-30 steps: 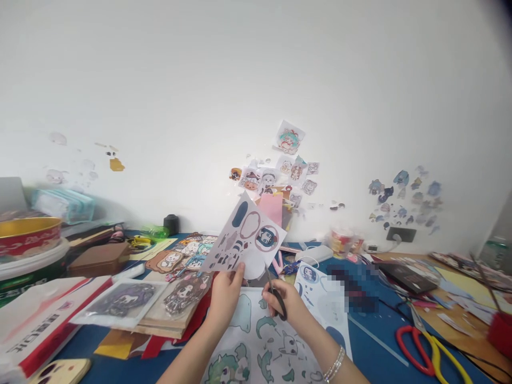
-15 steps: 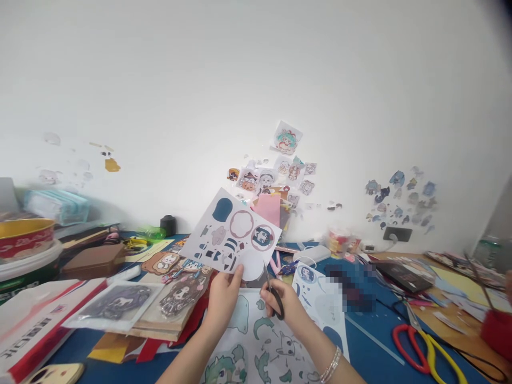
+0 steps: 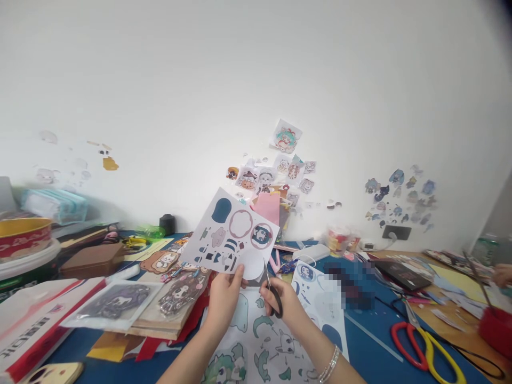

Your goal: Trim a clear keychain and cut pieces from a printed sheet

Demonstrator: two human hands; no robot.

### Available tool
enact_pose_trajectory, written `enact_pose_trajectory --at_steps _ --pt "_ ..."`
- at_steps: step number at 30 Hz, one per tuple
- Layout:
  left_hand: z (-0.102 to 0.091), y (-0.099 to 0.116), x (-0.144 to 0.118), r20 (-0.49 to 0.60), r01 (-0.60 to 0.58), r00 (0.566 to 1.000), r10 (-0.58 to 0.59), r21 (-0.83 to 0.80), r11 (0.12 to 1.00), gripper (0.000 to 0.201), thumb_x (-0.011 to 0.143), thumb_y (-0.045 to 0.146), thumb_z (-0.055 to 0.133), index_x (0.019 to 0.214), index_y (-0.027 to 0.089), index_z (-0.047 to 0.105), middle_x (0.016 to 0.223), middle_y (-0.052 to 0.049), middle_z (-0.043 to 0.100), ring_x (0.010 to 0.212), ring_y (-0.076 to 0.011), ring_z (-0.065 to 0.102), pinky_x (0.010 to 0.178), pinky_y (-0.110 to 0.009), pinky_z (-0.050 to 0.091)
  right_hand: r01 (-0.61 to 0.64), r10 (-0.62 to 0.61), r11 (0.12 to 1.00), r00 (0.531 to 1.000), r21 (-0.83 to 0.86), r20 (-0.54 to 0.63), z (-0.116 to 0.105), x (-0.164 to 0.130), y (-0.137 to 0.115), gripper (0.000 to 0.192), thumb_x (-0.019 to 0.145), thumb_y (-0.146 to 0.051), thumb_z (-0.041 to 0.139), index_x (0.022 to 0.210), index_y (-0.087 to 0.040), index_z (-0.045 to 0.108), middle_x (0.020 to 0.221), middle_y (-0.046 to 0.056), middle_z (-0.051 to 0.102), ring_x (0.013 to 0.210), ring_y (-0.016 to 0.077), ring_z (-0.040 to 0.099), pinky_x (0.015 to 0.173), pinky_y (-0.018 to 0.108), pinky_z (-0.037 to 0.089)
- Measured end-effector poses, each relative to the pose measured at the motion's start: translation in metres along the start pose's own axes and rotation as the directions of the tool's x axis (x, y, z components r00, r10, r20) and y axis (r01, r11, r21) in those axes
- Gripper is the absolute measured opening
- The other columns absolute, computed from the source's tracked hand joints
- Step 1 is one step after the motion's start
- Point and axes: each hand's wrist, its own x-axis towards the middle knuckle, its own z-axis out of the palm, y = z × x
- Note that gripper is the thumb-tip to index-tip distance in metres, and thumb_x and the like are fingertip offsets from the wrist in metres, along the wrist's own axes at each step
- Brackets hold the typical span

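Left hand (image 3: pixel 226 293) pinches the bottom edge of a sticker sheet (image 3: pixel 232 237) and holds it up off the table, tilted, with its fingers shut tight on the paper. Right beside it, the right hand (image 3: pixel 284 306) has its fingers through the handles of small black scissors (image 3: pixel 272 293) and is closed around them. The blades point up at the bottom edge of the sheet, close to a white round part, but I cannot tell if they are open or shut. A shiny bracelet (image 3: pixel 331 365) sits on the right wrist. Under both hands lies a big paper with green pictures (image 3: pixel 264 346) on the blue table (image 3: pixel 372 352). Far off to the right of the right hand lie red and yellow scissors (image 3: pixel 424 346). To the left of the left hand sits a pile of cartoon cutouts (image 3: pixel 176 288). Up past the sheet, stickers on the wall (image 3: pixel 280 170) show little cartoon people.
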Motion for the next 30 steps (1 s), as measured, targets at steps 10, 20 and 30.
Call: enact_pose_trajectory --at_steps 10,20,30 --pt "-0.0019 0.0038 -0.003 0.037 0.008 0.999 -0.008 0.014 1.0 0.05 0.073 0.056 0.045 0.045 0.016 0.059 0.053 -0.007 0.066 0.061 -0.0239 0.061 0.069 -0.031 0.042 -0.002 0.002 1.0 1.0 -0.006 0.013 -0.0014 -0.0017 -0.007 0.035 0.069 -0.05 0.061 0.07 -0.016 0.052 0.039 -0.006 0.049 0.036 0.0093 0.044 0.043 0.021 0.035" --pt "-0.0049 0.0064 0.0023 0.08 -0.042 0.996 0.038 0.046 0.998 0.051 0.076 0.052 0.042 0.045 0.016 0.059 0.05 -0.006 0.064 0.055 -0.0207 0.06 0.064 -0.028 0.041 0.004 -0.003 0.999 1.0 -0.043 0.028 -0.0071 0.0006 -0.0011 0.035 0.07 -0.05 0.06 0.071 -0.016 0.052 0.041 -0.005 0.05 0.038 0.0095 0.045 0.042 0.021 0.034" --pt "-0.0087 0.0098 0.0021 0.074 -0.045 0.996 0.041 0.059 0.997 0.052 0.073 0.055 0.045 0.041 0.016 0.058 0.046 -0.005 0.063 0.05 -0.0198 0.057 0.06 -0.028 0.041 0.012 -0.011 0.999 0.999 -0.039 0.033 -0.0069 0.0006 -0.0025 0.034 0.069 -0.049 0.06 0.071 -0.016 0.052 0.041 -0.006 0.048 0.038 0.0098 0.045 0.043 0.022 0.036"
